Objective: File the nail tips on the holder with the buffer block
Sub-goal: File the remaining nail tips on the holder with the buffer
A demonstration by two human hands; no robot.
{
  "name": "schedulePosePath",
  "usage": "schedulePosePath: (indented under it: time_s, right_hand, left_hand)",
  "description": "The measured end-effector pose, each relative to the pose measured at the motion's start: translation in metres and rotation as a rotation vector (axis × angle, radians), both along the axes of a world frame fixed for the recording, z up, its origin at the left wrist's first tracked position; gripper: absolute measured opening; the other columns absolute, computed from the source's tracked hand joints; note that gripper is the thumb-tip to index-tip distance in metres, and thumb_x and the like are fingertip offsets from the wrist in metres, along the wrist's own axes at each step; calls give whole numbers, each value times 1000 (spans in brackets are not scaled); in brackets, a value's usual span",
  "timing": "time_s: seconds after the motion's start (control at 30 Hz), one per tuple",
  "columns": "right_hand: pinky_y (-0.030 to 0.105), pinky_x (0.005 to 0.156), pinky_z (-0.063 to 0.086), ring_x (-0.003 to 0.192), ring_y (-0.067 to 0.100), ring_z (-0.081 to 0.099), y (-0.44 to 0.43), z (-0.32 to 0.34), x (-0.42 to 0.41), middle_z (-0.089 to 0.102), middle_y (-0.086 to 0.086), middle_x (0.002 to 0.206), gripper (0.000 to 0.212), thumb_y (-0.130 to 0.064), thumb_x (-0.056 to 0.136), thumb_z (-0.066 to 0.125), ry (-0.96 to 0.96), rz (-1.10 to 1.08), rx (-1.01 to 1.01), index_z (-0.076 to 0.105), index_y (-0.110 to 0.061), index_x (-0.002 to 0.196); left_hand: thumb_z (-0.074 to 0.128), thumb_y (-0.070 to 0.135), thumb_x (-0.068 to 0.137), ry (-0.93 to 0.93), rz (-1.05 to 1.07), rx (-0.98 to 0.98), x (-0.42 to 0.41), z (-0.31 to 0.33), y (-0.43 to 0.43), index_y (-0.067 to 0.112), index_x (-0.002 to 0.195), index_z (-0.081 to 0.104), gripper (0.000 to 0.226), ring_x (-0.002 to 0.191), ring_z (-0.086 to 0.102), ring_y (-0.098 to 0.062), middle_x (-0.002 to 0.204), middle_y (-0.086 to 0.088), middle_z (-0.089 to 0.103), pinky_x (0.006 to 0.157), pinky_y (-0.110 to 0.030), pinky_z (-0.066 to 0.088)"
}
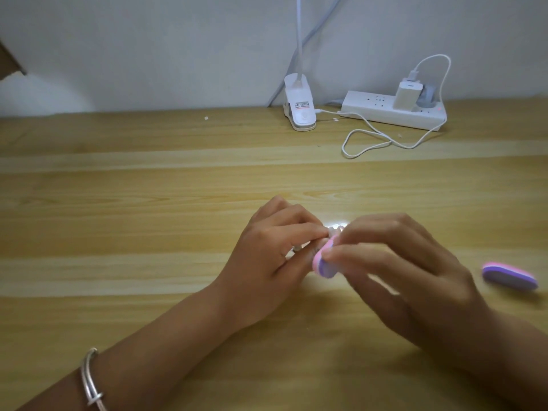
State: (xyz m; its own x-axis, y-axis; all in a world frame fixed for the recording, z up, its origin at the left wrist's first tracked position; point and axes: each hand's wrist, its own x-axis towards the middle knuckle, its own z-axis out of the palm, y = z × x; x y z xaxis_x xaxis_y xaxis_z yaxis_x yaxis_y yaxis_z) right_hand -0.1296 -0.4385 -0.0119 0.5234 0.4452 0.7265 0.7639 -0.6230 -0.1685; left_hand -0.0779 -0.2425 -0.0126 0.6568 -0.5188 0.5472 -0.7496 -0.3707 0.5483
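Filing the tips over the table (148, 203), buffer in hand

I'm pinching the buffer block (321, 262) by its near end in my right hand (400, 271), fingers curled on it. It's looking light and squishy, so I'm going gentle. My left hand (267, 256) is gripping the mostly hidden holder (296, 249), with thin, brittle-looking nail tips (335, 228) poking out just beyond. Spare buffer (510, 275) lying right, power strip (385, 111) at the back.

free: table (118, 203) left | blocks: second buffer (509, 275) right, cable (388, 141) behind
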Motion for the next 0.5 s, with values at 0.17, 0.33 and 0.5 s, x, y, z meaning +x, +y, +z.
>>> schedulePosePath:
  time_s: [0.17,0.33,0.5]
  right_hand:
    - [34,86,51,92,29,66,-14,5,9,68,14,101,18,4,89,68,-4,-83,6,73,0,106]
    - [32,90,50,97,27,65,1,-4,1,69,11,105,19,7,89,69,-10,6,-17,75,0,105]
    - [33,87,50,93,28,66,-12,2,9,67,13,102,18,4,90,66,9,-79,27,74,-1,106]
  left_hand:
    - [62,16,93,6,28,2,-1,1,-1,7,92,75,15,82,51,-20,87,2,67,77,-26,37]
    - [56,17,93,6,-5,13,-1,0,1,7,94,75,21,83,51,-22,88,1,67,77,-30,39]
    - [60,17,93,15,30,13,-1,1,-1,8,93,75,18,83,51,-20,87,3,67,77,-29,39]
